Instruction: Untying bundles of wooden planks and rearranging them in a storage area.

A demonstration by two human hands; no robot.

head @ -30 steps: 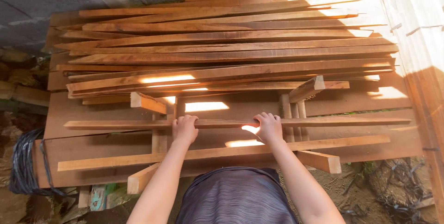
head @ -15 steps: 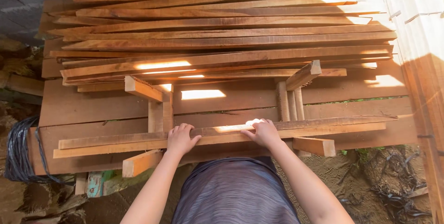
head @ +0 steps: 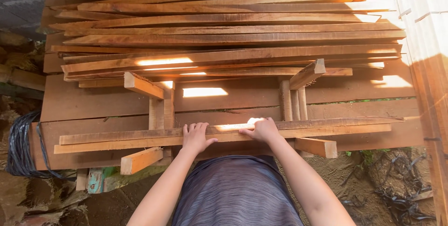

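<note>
My left hand [head: 197, 137] and my right hand [head: 262, 130] rest side by side on two long thin wooden strips [head: 140, 138] lying across the near edge of a wooden stack. The fingers of both hands curl over the strips' top and far edge. The strips sit on short crosswise wooden blocks [head: 140, 159] [head: 317, 146]. Behind them lies a big pile of long wooden slats [head: 224, 34], with sun patches on it. My grey striped shirt [head: 235, 193] fills the bottom middle.
Wide boards [head: 107, 102] lie under the strips. A black bundle of cord [head: 21, 146] hangs at the left end. A wooden plank wall [head: 431, 67] runs down the right side. Dirt ground and dark debris [head: 396, 193] show at the lower right.
Both hands have drawn the two long strips toward my body, away from the slat pile, and the two strips now lie closer together.
</note>
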